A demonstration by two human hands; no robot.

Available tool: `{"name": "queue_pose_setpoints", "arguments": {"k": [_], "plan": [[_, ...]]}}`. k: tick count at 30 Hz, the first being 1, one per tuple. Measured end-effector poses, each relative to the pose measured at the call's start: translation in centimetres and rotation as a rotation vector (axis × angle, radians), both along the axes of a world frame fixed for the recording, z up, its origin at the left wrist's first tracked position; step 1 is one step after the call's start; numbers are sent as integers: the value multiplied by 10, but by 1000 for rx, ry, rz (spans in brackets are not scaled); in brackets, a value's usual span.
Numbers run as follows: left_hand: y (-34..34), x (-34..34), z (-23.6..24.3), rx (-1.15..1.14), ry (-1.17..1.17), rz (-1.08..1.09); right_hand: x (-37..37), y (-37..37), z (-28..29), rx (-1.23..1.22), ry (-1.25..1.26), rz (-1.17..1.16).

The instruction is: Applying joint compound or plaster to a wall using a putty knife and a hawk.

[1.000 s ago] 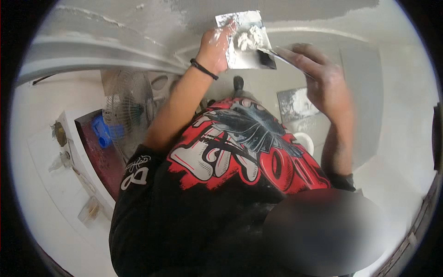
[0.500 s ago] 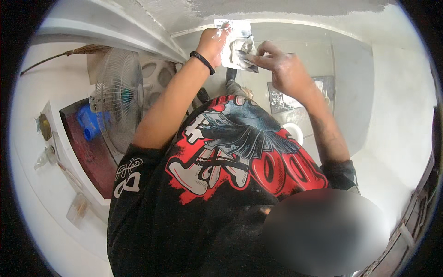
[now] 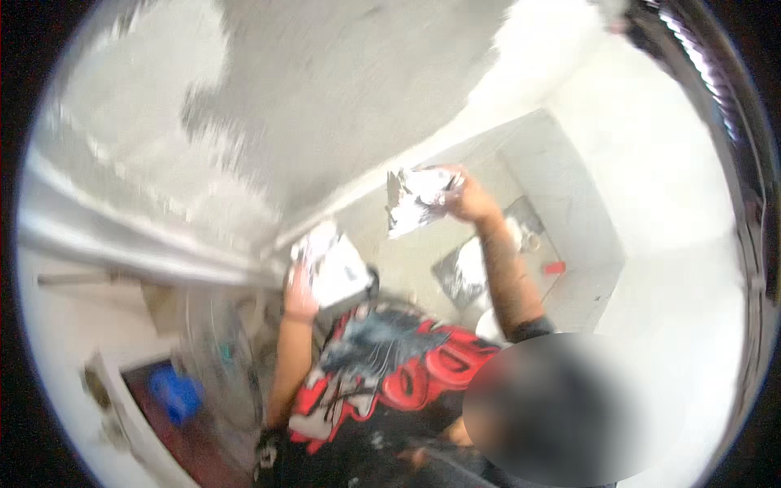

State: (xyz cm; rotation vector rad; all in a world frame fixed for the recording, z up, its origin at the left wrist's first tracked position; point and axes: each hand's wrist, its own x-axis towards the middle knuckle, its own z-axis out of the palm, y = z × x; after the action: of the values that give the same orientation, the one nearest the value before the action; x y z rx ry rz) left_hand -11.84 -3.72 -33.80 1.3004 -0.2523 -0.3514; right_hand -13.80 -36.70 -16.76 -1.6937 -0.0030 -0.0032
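Observation:
My left hand [image 3: 301, 294] grips the edge of a flat putty plate [image 3: 340, 272], pale and smeared with white paste. Raised to the right of it, my right hand [image 3: 467, 200] is closed on a flat putty scraper [image 3: 413, 195], whose shiny blade carries white paste. Beyond both hands stands a wall [image 3: 342, 89], grey in the middle with rough white patches at its sides. The scraper is apart from the plate, and I cannot tell that it touches the wall. Motion blurs the fingers and both tools.
On the floor, a dark board [image 3: 457, 275] holds white paste, with a small red object [image 3: 555, 267] to its right. A standing fan [image 3: 218, 358] is at the left, near a blue plastic item [image 3: 174, 392] on a dark red surface. White walls [image 3: 667, 154] close in the right.
The view has turned and lifted, showing more of the wall. My hands have separated: the right, earlier at the paste on the plate, is now off to the right with the scraper.

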Motion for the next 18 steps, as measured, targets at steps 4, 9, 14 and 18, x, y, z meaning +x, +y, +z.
{"name": "queue_pose_setpoints", "arguments": {"k": [4, 9, 14, 18], "plan": [[-14, -12, 63, -526, 783, 18, 16, -51, 29, 423, -199, -638], [-36, 24, 83, -412, 715, -162, 79, -136, 128, -333, -539, -1033], [-28, 38, 122, -438, 763, -246, 133, -154, 188, -761, -518, -1274], [-24, 44, 114, -406, 785, -243, 157, -114, 199, -947, -639, -1278]]}}
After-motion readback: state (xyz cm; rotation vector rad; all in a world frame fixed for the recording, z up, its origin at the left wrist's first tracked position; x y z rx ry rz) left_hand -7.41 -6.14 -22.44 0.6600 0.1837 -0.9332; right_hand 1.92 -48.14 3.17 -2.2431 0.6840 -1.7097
